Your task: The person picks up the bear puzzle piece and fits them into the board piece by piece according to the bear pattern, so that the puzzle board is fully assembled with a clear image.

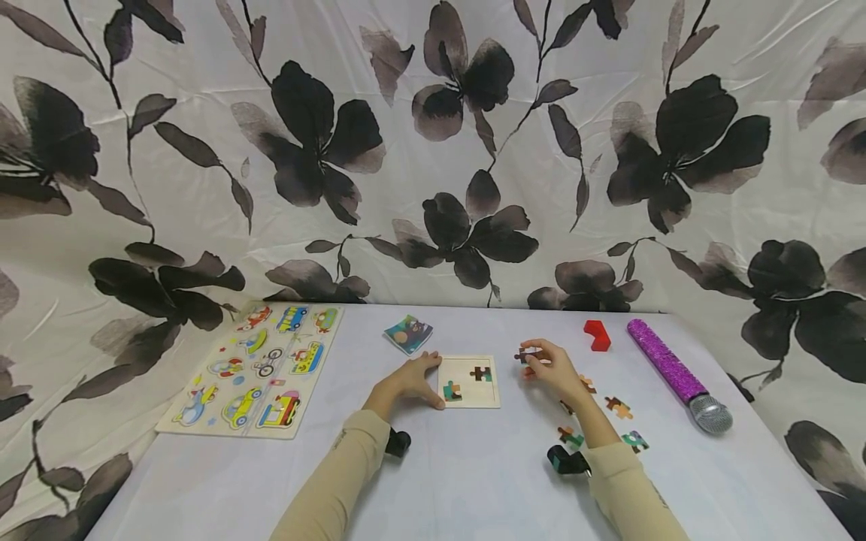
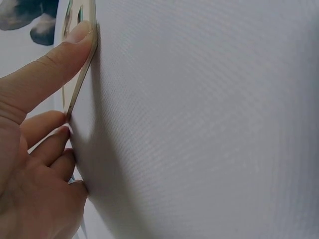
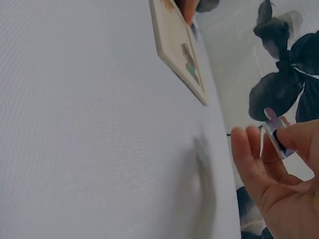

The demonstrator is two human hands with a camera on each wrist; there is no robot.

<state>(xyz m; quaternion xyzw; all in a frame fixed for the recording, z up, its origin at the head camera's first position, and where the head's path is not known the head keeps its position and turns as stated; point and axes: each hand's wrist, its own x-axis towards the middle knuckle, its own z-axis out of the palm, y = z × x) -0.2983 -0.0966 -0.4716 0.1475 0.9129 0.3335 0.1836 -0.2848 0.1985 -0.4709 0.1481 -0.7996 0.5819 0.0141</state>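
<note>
The right hand (image 1: 556,370) pinches one puzzle piece (image 1: 519,356) between thumb and fingertips; its remaining fingers are extended and slightly parted. The piece is held above the tabletop (image 1: 487,481), tilted, with a tab protruding beyond the fingertips. Its long axis cannot be determined reliably, since the right wrist view shows it nearly edge-on.

The governing relation, as judged from these views, is lateral: the wooden tray (image 1: 476,398) lies to the left of the pinched piece, with a strip of bare cloth between. The piece is about level with the tray's far edge, so the line to the tray's interior runs left and slightly toward the person.

The left hand (image 1: 409,379) is nearer to the tray and touches it. Thumb and index finger are spread along its left side, the thumb on the near corner and the index finger at the far corner, holding it. The other fingers are bent.

Within the rim, one piece lies toward the far right and another toward the near left. Further loose pieces (image 1: 619,407) lie around the right forearm.
</note>
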